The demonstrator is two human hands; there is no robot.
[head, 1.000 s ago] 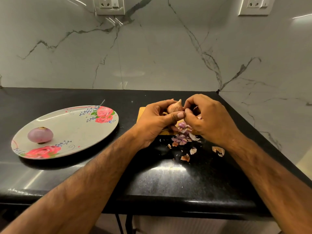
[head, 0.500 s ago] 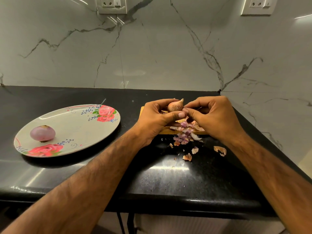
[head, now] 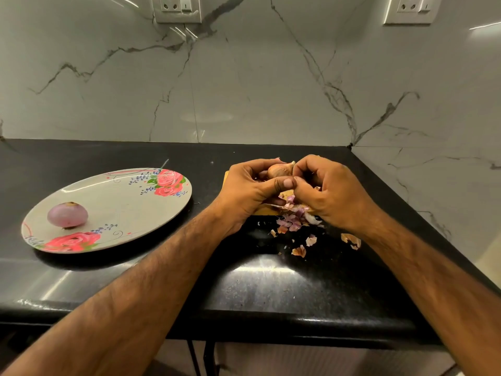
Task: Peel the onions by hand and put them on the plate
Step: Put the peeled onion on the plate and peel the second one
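My left hand (head: pixel 249 191) grips a small brown-skinned onion (head: pixel 279 170) above a wooden board (head: pixel 267 211), its thumb lying across the front. My right hand (head: pixel 330 194) closes in from the right, its fingers curled against the onion's skin; most of the onion is hidden between the two hands. A peeled purple onion (head: pixel 67 215) sits on the left part of the flowered plate (head: pixel 127 202), which lies on the black counter to the left of my hands.
Loose onion skins (head: pixel 296 226) lie in a heap under my hands and scattered toward the counter's front, one piece (head: pixel 352 240) by my right wrist. The marble wall stands close behind and on the right. The counter's front edge (head: pixel 244 318) runs below my forearms.
Both hands have turned the onion slightly and drawn closer together; my right fingers have shifted on the skin. The plate and the peeled onion have not moved.
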